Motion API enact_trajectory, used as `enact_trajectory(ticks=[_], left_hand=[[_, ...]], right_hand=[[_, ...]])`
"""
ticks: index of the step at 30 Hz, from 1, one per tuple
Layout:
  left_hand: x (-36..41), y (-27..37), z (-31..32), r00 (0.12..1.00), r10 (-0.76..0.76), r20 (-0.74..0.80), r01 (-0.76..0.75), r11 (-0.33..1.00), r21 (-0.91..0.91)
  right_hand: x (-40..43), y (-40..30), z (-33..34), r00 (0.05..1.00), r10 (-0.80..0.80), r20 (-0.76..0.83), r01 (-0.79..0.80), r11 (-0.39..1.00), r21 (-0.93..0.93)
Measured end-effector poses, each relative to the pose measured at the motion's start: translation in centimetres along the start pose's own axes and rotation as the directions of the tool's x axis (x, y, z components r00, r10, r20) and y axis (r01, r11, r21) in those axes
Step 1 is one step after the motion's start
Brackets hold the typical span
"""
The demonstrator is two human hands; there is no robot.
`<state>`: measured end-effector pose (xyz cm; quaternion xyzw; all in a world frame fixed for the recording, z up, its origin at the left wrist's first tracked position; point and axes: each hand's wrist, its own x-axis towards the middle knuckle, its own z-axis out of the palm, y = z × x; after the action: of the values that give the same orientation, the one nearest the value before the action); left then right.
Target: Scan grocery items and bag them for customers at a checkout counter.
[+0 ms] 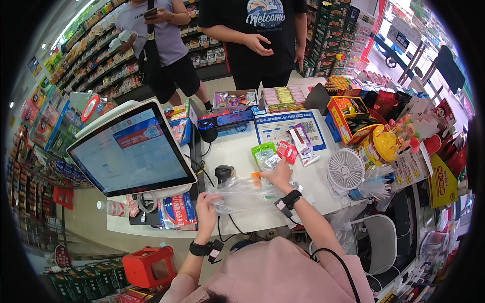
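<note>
A clear plastic bag [242, 199] lies stretched across the near part of the white counter [314, 195]. My left hand [206, 212] grips its left end. Over the bag's right side reaches my right hand [279, 176], its thumb and fingertips spread around a small silvery packet [272, 163]; whether they grip it is unclear. An orange item [256, 180] shows by the thumb, at the bag. Beyond the fingers are a green pouch [262, 152], a red packet [288, 152] and a long purple-and-white packet [301, 139]. A handheld barcode scanner [224, 173] stands behind the bag.
A large touchscreen monitor [132, 147] is on the left, with cables near the scanner. To the right stand a white fan [346, 168] and a yellow lollipop tub [380, 146]. Two people [261, 41] stand across the counter, behind candy boxes [235, 100].
</note>
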<state>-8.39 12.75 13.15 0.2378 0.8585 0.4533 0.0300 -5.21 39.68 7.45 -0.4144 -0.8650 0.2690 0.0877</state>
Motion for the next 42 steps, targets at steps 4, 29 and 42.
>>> enact_trajectory(ticks=[4,29,42], left_hand=[[-0.2,-2.7,1.6,0.998,0.056,0.022,-0.056,0.998,-0.004],[2.2,2.7,1.0,0.764,0.118,0.634,0.578,0.31,-0.755],[2.8,4.8,1.4,0.974,0.124,0.189,-0.107,0.989,-0.099]], right_hand=[[-0.4,-0.4,-3.2,0.933,-0.183,-0.308,0.307,0.852,0.424],[-9.9,-1.4,-2.2,0.638,-0.766,-0.081,0.638,0.466,0.613],[-5.9,-2.9,-2.8,0.611,-0.686,0.397,0.751,0.66,-0.015]])
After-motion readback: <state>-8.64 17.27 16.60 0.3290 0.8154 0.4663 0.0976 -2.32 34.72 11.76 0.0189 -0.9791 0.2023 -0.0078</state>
